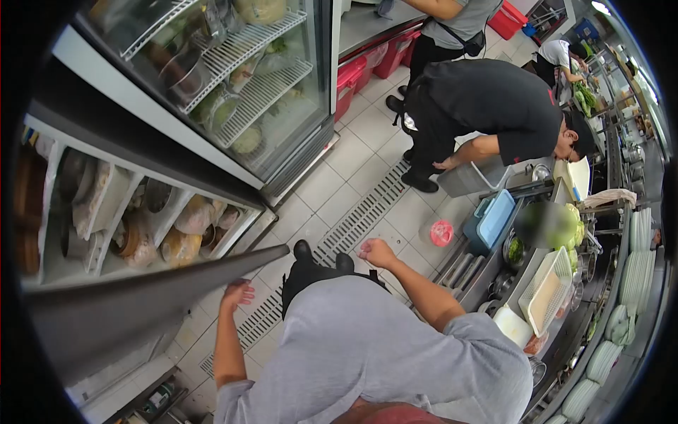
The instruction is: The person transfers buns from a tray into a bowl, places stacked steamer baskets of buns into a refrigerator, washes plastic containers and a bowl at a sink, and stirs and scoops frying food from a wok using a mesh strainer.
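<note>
My left hand (pixel 237 294) is beside the dark edge of an open fridge door (pixel 162 297), its fingers apart and nothing in them. Whether it touches the door I cannot tell. Over the tiled floor hangs my right hand (pixel 378 253), its fingers curled, near a drain grate (pixel 364 212); what it holds, if anything, is too small to make out. Left of me the open fridge (pixel 244 230) shows shelves with bagged food (pixel 182 244) and containers.
A glass-door fridge (pixel 300 134) stands ahead. To the right, a person in black (pixel 487 106) bends by a grey bin (pixel 470 180). Nearby are a blue container (pixel 492 220), a red-pink tub (pixel 441 233), a white basket (pixel 547 293) and stacked plates (pixel 635 275).
</note>
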A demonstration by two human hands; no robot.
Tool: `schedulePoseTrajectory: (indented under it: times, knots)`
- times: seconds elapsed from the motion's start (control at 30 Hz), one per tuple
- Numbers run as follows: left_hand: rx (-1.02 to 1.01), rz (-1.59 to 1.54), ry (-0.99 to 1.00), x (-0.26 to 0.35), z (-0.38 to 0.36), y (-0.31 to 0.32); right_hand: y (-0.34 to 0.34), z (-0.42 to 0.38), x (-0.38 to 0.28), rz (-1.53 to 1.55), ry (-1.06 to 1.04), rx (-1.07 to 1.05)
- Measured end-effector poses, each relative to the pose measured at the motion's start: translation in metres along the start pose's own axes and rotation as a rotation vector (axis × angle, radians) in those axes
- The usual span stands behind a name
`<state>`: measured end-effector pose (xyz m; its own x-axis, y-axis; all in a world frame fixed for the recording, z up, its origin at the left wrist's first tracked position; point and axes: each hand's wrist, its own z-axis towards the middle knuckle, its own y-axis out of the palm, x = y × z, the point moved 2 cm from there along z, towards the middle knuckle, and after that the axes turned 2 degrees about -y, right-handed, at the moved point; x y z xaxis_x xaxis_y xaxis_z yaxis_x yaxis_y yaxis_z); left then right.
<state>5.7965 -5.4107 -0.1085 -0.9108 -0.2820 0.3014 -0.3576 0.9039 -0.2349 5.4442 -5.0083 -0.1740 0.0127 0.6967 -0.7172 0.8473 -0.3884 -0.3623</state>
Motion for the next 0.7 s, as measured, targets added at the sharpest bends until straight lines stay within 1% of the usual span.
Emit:
schedulePoseTrajectory:
  times: [0.1, 0.13, 0.23, 0.27, 0.3, 0.37, 0.4, 0.43, 0.5, 0.53, 0.57, 0.63, 0.7]
  knots:
    - [0.015, -0.048, 0.022, 0.07, 0.03, -0.041, -0.01, 0.031, -0.007, 0.021, -0.064, -0.011]
    - [0.031, -0.081, 0.031, 0.096, 0.037, -0.051, -0.016, 0.048, -0.014, -0.082, -0.031, -0.1]
    - [0.05, -0.155, 0.036, 0.168, 0.058, -0.087, -0.042, 0.092, -0.057, -0.211, -0.141, -0.05]
    - [0.039, -0.162, 0.023, 0.185, 0.07, -0.099, -0.045, 0.112, -0.062, -0.146, -0.212, 0.011]
    - [0.027, -0.169, 0.009, 0.2, 0.082, -0.106, -0.049, 0.131, -0.065, -0.171, -0.207, 0.001]
    - [0.058, -0.073, -0.054, 0.214, 0.102, -0.107, -0.067, 0.177, -0.092, -0.218, -0.21, -0.007]
    - [0.062, 0.027, 0.022, 0.216, 0.109, -0.101, -0.079, 0.197, -0.109, -0.253, -0.187, -0.07]
    - [0.073, 0.125, 0.091, 0.216, 0.112, -0.096, -0.087, 0.215, -0.125, -0.283, -0.166, -0.09]
    - [-0.024, 0.381, 0.076, 0.24, 0.142, -0.082, -0.105, 0.253, -0.159, -0.341, -0.124, -0.131]
    - [-0.033, 0.355, 0.145, 0.276, 0.127, -0.063, -0.108, 0.285, -0.17, -0.457, -0.1, -0.239]
    - [-0.043, 0.329, 0.214, 0.326, 0.098, -0.035, -0.115, 0.303, -0.19, -0.503, -0.107, -0.274]
    - [-0.103, 0.189, 0.392, 0.402, 0.08, -0.003, -0.132, 0.33, -0.222, -0.587, -0.106, -0.341]
    - [-0.089, 0.321, 0.642, 0.474, 0.098, 0.018, -0.147, 0.378, -0.241, -0.639, -0.143, -0.35]
